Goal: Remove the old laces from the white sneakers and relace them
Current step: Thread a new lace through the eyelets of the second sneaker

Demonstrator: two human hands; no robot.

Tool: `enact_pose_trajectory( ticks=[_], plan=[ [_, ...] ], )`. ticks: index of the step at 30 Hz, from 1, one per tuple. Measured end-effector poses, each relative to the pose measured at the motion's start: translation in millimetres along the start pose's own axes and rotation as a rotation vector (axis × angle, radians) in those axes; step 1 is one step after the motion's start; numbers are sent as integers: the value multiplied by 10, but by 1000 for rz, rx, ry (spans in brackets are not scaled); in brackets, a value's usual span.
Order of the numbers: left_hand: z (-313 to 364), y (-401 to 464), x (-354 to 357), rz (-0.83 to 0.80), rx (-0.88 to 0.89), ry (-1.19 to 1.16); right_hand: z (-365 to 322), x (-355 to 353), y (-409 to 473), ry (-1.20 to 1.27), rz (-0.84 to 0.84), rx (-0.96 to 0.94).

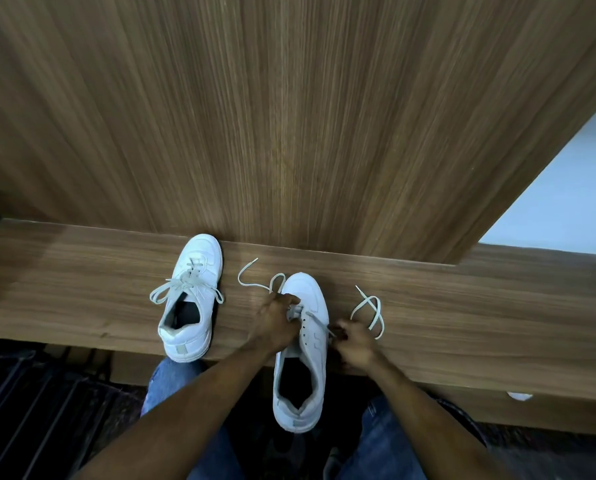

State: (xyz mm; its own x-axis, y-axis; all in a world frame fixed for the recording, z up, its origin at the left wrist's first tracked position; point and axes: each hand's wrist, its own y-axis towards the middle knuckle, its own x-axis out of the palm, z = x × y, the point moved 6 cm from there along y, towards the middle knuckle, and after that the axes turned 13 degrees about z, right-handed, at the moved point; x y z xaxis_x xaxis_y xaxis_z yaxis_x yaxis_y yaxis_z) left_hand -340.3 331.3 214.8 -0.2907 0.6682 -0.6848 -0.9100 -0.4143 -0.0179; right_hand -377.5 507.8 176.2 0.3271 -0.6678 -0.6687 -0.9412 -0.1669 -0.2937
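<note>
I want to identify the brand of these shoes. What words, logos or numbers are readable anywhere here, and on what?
None can be read.
Left sneaker: heel tab plain, no text visible.
Right sneaker: side shows only raised shapes, no legible lettering.
Wooden ledge: no labels.

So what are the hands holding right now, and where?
The right hand pinches the lace just outside the right sneaker's eyelets. The left hand grips that sneaker at its tongue.

Bare arms, blue jeans

Both forearms are bare, with no sleeves, watch or rings to be seen on the left hand (275, 323) or right hand (355, 342). Blue denim jeans (388, 441) cover both knees, near edge.
</note>
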Motion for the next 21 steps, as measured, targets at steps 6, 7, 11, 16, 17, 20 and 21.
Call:
enact_pose_trajectory(
  ticks=[6, 7, 11, 16, 17, 20, 21],
  plan=[
    [327, 48, -172, 17, 139, -10, -628, -585, -5, 621, 2, 164],
    [415, 35, -109, -74, 152, -98, -785, -693, -9, 700, -22, 152],
    [751, -56, 36, -199, 129, -413, -1281, -889, -35, 837, -104, 113],
    [808, -28, 25, -221, 22, -571, -1335, -1047, 60, 889, 14, 134],
    [740, 9, -35, -209, 23, -578, -1262, -1112, 98, 904, 74, 163],
    [337, 207, -296, -115, -39, -544, -828, -1247, 240, 891, 248, 297],
    [173, 290, -405, -71, -62, -515, -668, -1261, 256, 855, 283, 347]
  ],
)
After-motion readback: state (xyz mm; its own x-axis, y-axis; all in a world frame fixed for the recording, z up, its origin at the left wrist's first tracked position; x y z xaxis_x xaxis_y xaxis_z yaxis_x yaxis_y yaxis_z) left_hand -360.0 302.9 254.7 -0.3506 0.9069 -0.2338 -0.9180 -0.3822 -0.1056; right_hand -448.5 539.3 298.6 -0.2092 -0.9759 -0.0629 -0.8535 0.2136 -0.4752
